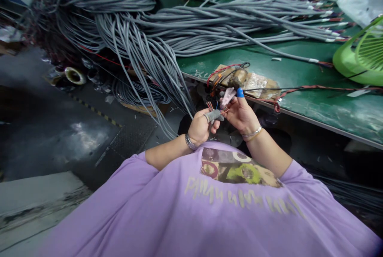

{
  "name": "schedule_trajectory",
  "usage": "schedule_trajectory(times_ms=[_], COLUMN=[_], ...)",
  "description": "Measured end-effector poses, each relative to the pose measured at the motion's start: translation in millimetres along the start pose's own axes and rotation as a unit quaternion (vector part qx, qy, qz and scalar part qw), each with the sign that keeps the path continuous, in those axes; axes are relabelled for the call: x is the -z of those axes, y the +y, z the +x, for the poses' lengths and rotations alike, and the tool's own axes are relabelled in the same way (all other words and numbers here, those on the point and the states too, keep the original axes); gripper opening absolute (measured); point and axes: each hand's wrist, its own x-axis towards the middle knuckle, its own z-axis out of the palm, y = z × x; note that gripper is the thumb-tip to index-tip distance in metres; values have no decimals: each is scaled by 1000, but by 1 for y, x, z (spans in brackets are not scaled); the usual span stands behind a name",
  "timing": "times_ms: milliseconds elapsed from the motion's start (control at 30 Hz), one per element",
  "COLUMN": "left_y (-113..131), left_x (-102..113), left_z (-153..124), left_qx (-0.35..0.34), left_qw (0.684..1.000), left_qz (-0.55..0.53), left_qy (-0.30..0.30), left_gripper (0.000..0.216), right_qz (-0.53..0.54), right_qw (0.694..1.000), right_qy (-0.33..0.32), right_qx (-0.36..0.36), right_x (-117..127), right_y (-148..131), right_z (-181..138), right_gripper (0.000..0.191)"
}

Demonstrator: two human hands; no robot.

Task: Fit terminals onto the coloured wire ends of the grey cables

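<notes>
Wires (210, 107) at the frame's centre are clamped in the left hand (201, 126); the right hand (241, 117) is beside their tips, its grip unclear; a steady pinch close to the tips should keep them from splaying

Lt-grn fan (344, 62) on tbl (326, 107), R side, clr plastic (363, 3) nr it; blk/yel stripe (95, 110) on flr (80, 141), L.

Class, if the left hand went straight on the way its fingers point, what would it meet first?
Beyond the thin wires it holds, probably the right hand, close by; exact depth is unclear.
</notes>
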Motion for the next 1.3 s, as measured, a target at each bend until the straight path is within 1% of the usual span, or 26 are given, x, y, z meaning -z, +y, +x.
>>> schedule_trajectory(times_ms=[100, 167, 267, 367, 433, 567, 633, 800, 967, 1067, 1200, 1300], left_y=[0, 0, 1, 3, 5, 5, 3, 0, -2, -4, -5, -4], left_x=[0, 0, -1, -3, -5, -6, -6, -6, -6, -5, -4, -1], left_z=[-6, -9, -9, -7, -6, -3, -2, 1, 3, 3, 1, -3], left_qx=[-9, -20, -39, -50, -51, -46, -47, -56, -51, -45, -48, -67], left_qw=[1000, 1000, 999, 999, 999, 999, 999, 998, 998, 999, 999, 997], left_qz=[18, 21, 12, -1, -6, -5, -10, -25, -16, -2, 1, 7], left_qy=[-10, -9, 6, 13, 18, 24, 23, 15, 22, 29, 24, 24], left_gripper=[39, 39, 38, 35, 33, 33, 34, 33, 35, 37, 39, 42], right_qz=[-23, -39, -47, -32, -26, -42, -40, 16, 76, 88, 79, 59], right_qw=[999, 998, 998, 999, 1000, 995, 994, 999, 997, 996, 997, 998], right_qy=[-15, -23, -18, 1, 6, 25, 22, -16, 10, 8, -17, -23], right_qx=[-25, -37, -35, -14, 3, 86, 103, 32, 29, 30, 18, 6], right_x=[1, 0, -5, -8, -7, -1, 0, -4, -7, -7, -4, -1], right_y=[-3, -6, -10, -10, -7, 4, 9, 10, 9, 10, 11, 9], right_z=[-2, -2, -2, -1, -1, 2, 3, 8, 13, 13, 10, 6], right_gripper=[62, 64, 56, 42, 38, 45, 48, 48, 41, 40, 48, 54])
